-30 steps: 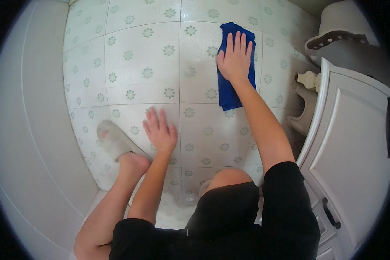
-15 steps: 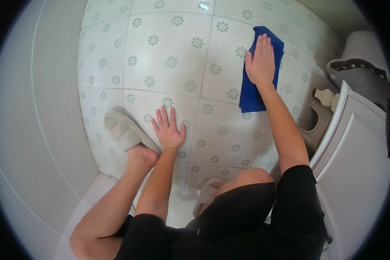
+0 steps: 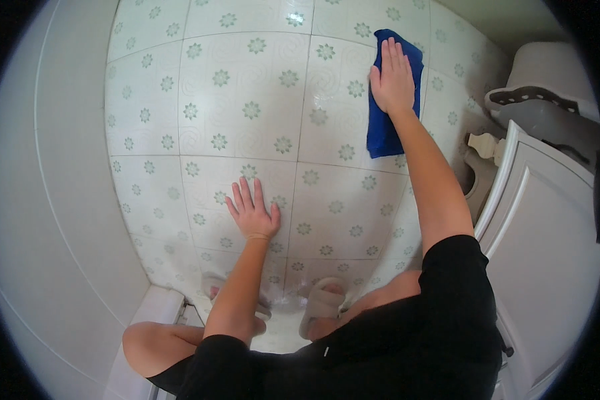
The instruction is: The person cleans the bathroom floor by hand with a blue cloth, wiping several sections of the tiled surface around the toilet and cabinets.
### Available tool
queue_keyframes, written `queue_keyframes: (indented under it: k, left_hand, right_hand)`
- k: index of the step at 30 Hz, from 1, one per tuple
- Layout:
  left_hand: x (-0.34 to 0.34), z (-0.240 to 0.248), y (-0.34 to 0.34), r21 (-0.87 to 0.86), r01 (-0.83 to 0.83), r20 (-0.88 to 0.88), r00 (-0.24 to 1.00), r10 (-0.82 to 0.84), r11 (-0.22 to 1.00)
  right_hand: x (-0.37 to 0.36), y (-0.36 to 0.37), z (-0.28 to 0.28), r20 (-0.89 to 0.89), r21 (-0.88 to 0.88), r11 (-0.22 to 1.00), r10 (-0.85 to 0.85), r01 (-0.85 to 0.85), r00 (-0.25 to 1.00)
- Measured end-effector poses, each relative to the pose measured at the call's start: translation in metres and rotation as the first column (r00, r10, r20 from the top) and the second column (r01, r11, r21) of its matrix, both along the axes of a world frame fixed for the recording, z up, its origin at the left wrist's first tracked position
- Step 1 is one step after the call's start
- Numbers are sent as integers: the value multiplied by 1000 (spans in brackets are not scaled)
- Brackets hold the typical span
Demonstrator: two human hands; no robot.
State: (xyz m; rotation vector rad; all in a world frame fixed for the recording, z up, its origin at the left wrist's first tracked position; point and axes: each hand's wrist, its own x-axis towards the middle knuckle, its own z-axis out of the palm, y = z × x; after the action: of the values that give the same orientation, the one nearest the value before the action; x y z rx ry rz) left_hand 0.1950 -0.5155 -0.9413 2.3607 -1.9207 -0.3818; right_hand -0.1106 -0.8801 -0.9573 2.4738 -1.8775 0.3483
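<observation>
Under my right hand (image 3: 393,80) a blue cloth (image 3: 384,137) lies flat on the tiled floor (image 3: 240,93). The palm presses on the cloth with the fingers stretched forward, not gripping it. The cloth's far end shows past the fingertips and its near end beside my wrist. My left hand (image 3: 252,212) rests on the bare tiles nearer to me, its fingers spread and nothing in them. The floor is white with green flower patterns.
A white cabinet (image 3: 547,220) stands close on the right. Beyond it are a pale basin-like container (image 3: 547,73) and a beige stool-like object (image 3: 483,180). A grey-white wall (image 3: 47,200) runs along the left. My slippers (image 3: 323,303) are near the lower edge, between my arms.
My left foot has moved back toward me and now sits partly behind my left forearm. The cloth and right hand have shifted slightly forward and left in the view.
</observation>
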Motion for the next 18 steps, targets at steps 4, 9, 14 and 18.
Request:
queue_keyframes:
  k: [4, 9, 14, 18]
  left_hand:
    - [1, 2, 0, -4, 6, -18, 1000, -6, 1000]
    - [0, 0, -1, 8, 12, -31, 999, -11, 1000]
    - [6, -2, 4, -14, 0, 14, 1000, 1, 1000]
    - [1, -1, 2, 1, 2, 13, 1000, -2, 1000]
  right_hand:
    - [-2, -6, -4, 9, -13, 1000, 1, -1, 1000]
    - [2, 2, 0, 13, -41, 999, -20, 20, 1000]
    - [54, 90, 15, 52, 73, 982, 169, -173, 984]
    - [59, 163, 27, 187, 168, 943, 257, -289, 948]
